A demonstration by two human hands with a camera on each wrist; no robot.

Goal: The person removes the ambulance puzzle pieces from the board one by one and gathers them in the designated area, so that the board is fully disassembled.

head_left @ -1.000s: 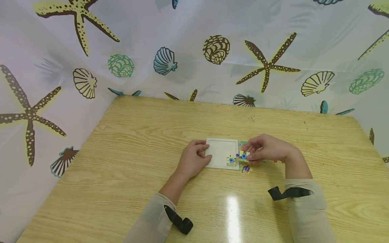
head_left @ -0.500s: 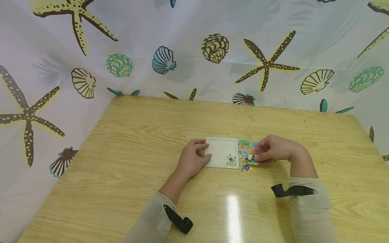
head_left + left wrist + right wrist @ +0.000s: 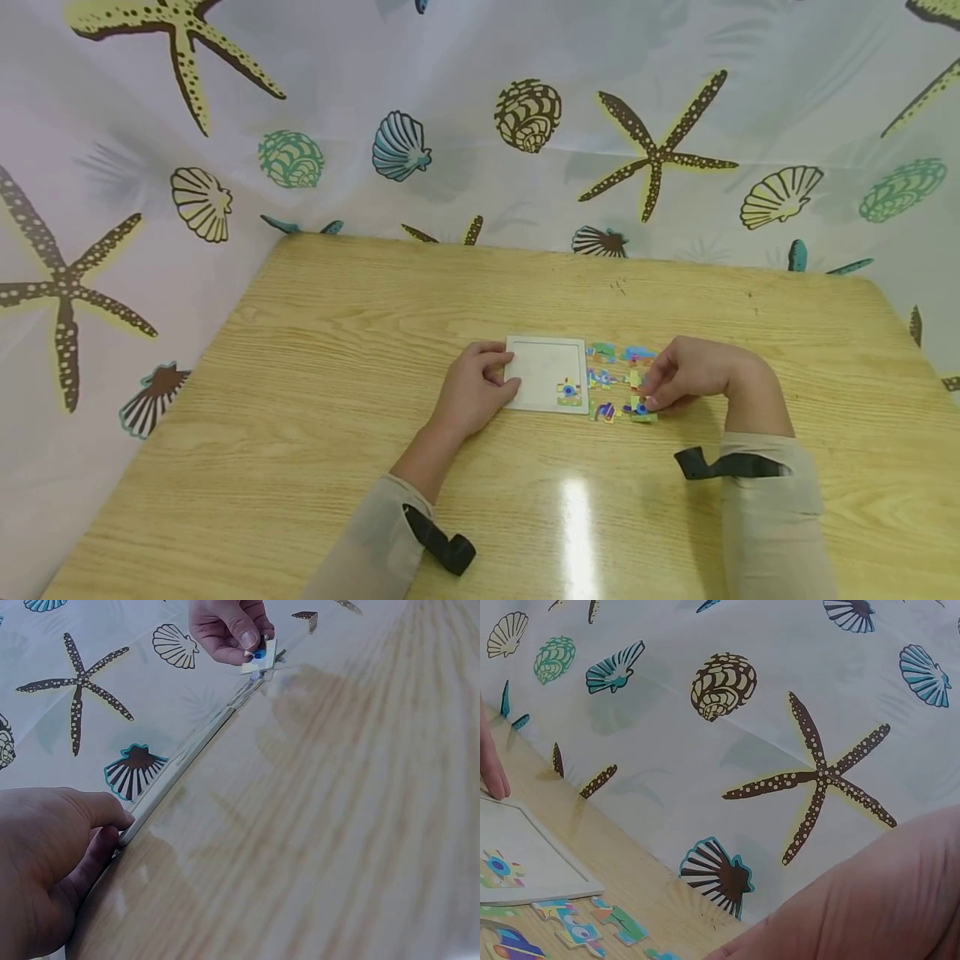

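Observation:
A white square puzzle tray (image 3: pixel 542 367) lies on the table with one piece with a blue circle (image 3: pixel 568 390) in its lower right corner. My left hand (image 3: pixel 474 390) holds the tray's left edge, index finger and thumb resting at its rim. To the right of the tray, my right hand (image 3: pixel 693 373) pinches another jigsaw piece (image 3: pixel 641 411), which has a blue wheel-like circle and green edge. In the left wrist view that piece (image 3: pixel 260 656) stands tilted under the right fingertips. The right wrist view shows only the back of the right hand (image 3: pixel 877 900); its fingertips are hidden.
Several loose jigsaw pieces (image 3: pixel 602 378) lie between the tray and the right hand, including a green one (image 3: pixel 621 921) and a purple one (image 3: pixel 606 411). A curtain (image 3: pixel 465 125) printed with shells and starfish stands behind the wooden table (image 3: pixel 375 317).
My right hand has moved right and toward me, carrying the pinched jigsaw piece from beside the tray to the loose pieces' near right corner. My left hand stays at the tray.

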